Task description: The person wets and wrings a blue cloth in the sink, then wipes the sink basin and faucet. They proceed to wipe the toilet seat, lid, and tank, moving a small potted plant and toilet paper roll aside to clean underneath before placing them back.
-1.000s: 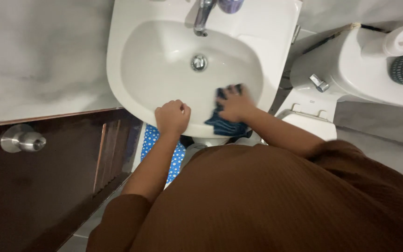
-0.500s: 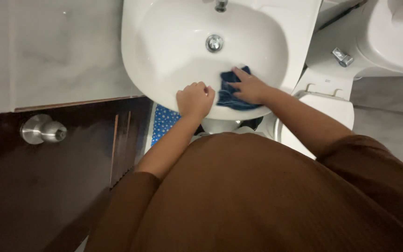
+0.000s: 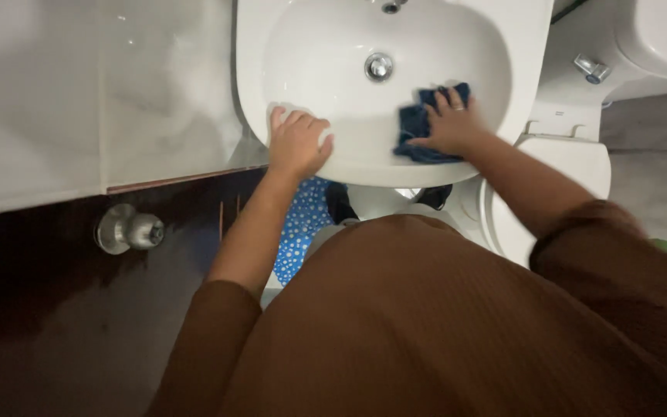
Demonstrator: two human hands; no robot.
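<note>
The right hand [image 3: 451, 123] is pressing its flat, open grip on the dark blue cloth [image 3: 420, 127] inside the white sink [image 3: 333, 158], and the left hand [image 3: 296, 143] is gripping the rim, so pushing flat and steady should wipe best.

the right hand [image 3: 451, 123] presses a dark blue cloth [image 3: 424, 127] inside the white sink [image 3: 326, 46]. the left hand [image 3: 297, 143] grips the near rim.

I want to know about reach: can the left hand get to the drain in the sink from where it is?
Probably yes. The left hand rests on the sink's near rim, and only bare basin lies between it and the drain.
</note>
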